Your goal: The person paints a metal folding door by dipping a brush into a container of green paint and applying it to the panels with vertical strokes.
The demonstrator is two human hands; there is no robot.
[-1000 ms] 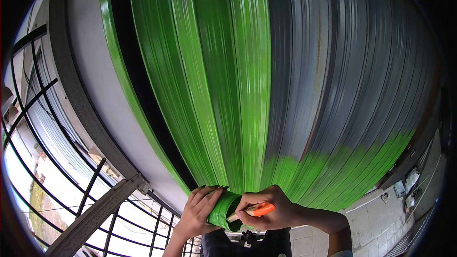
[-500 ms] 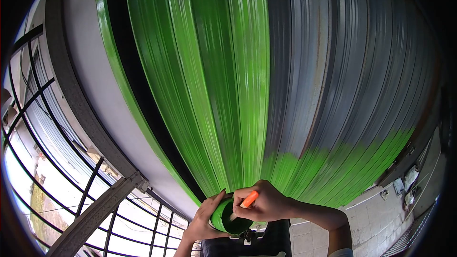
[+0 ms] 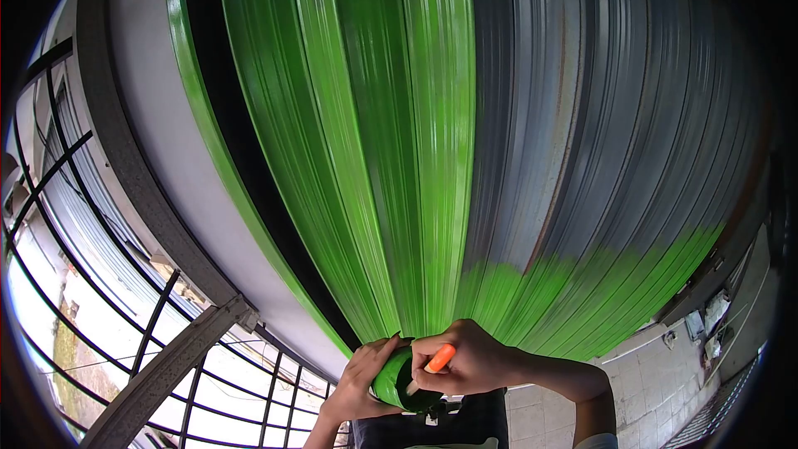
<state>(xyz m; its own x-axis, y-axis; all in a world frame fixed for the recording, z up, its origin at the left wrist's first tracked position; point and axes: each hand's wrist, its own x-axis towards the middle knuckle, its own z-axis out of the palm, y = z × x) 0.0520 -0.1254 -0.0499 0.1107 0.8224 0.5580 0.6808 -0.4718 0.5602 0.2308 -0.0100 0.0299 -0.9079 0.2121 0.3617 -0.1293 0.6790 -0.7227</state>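
Observation:
My left hand (image 3: 359,382) is wrapped around the side of a paint container (image 3: 389,379) smeared green, held in front of my body. In my right hand (image 3: 474,357) is a paintbrush with an orange handle (image 3: 441,357). The brush points down into the container's mouth; its bristles are mostly hidden. Just beyond my hands rises a ribbed metal shutter (image 3: 374,158), glossy green on its left part and along the bottom right.
The upper right of the shutter is bare grey metal (image 3: 615,116). To the left stand a white wall strip (image 3: 208,158), a metal post (image 3: 158,374) and a black grille (image 3: 75,266). Pale floor tiles (image 3: 549,416) lie at lower right.
The container has tipped a little, so less of its inside shows. My right hand and the brush have shifted slightly to the right.

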